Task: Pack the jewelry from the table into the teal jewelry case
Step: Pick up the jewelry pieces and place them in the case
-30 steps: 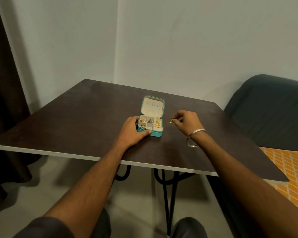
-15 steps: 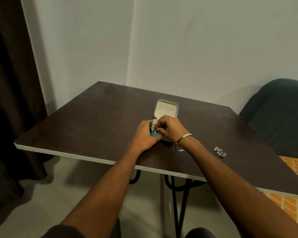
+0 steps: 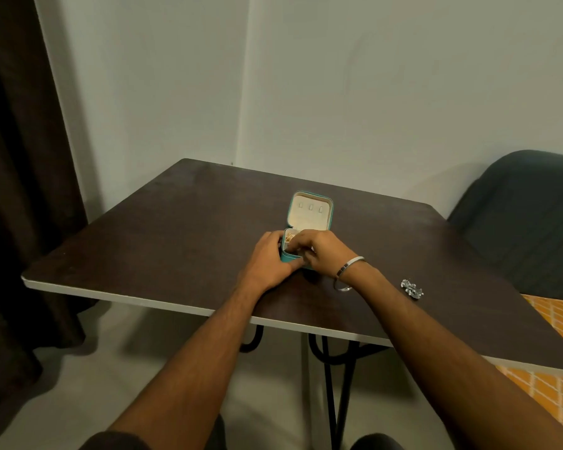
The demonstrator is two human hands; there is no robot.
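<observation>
Fingers of our left hand curl round the near left corner of the teal jewelry case, thumb along its front wall, holding it on the table. Fingers of our right hand bend down over the open tray of the case, their tips bunched together at the compartments; we cannot tell whether they pinch a piece of jewelry or only touch the lining, since the hand hides most of the tray. One compartment shows at the far left of the tray, at about eleven o'clock from the right knuckles, with gold pieces lying in it.

The case sits near the middle of the dark tabletop with its lid standing open at twelve o'clock, tilted back, the pale lining facing us and three small tabs in a row near the top. A silver bangle hangs on our right wrist, its lower edge close to the table surface. At about four o'clock from the case, well apart from it and near the table's right side, a small sparkly silver piece lies on the wood, untouched by either hand.

Beyond the table's right corner, at two o'clock, stands a dark upholstered chair. At nine o'clock a dark curtain hangs down the wall.
</observation>
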